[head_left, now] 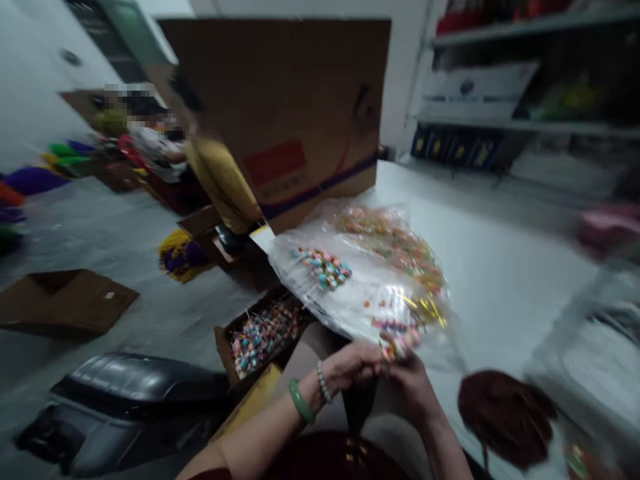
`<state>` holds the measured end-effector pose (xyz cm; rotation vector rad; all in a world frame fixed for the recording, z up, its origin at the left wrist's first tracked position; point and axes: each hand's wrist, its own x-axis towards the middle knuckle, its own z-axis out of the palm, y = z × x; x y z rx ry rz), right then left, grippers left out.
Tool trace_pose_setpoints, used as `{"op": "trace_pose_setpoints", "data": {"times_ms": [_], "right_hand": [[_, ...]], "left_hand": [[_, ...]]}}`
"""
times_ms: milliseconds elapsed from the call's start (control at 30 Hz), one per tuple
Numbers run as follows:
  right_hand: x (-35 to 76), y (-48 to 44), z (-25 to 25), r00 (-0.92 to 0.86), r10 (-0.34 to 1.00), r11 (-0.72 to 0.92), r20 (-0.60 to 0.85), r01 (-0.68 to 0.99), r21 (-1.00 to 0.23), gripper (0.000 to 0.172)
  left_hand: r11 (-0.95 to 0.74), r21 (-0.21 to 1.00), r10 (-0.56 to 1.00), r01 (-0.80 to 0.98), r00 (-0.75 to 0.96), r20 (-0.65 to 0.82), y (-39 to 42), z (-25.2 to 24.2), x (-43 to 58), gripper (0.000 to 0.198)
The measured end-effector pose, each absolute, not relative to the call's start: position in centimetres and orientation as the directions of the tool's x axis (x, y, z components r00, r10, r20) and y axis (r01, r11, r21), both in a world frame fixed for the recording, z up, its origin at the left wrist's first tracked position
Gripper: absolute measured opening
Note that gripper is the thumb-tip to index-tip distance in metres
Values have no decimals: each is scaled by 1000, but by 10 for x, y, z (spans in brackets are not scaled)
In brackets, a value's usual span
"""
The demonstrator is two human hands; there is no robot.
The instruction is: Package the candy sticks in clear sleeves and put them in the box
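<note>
My left hand [353, 367], with a green bangle and a beaded bracelet on its wrist, has its fingers closed at the lower left of a small bunch of colourful bead-like pieces [400, 343]. Fingers of my right hand [411, 383] are closed around the bunch from below and the right. Blur hides how the bunch is put together. Just beyond both hands, a clear plastic sheet [360, 283] lies on the white table. On it are a cluster of blue, pink and white pieces [327, 268], shiny gold ties [426, 311] and a pile of orange-green wrapped pieces [395, 240].
A box [223, 350] of similar bead-like pieces stands left of my knees. Behind the table [500, 267] rises a large cardboard panel [320, 100]. A person in a yellow top [225, 180] sits beyond. A black case [130, 393] and a dark red round item [505, 417] flank me.
</note>
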<state>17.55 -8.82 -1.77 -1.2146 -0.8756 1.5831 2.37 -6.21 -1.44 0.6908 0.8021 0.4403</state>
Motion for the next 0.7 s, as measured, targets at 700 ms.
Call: {"op": "trace_pose_setpoints", "data": {"times_ms": [700], "right_hand": [[120, -87, -16, -226, 964, -99, -141, 185, -978, 32]], "left_hand": [[105, 985, 993, 135, 43, -112, -113, -3, -8, 21]]}}
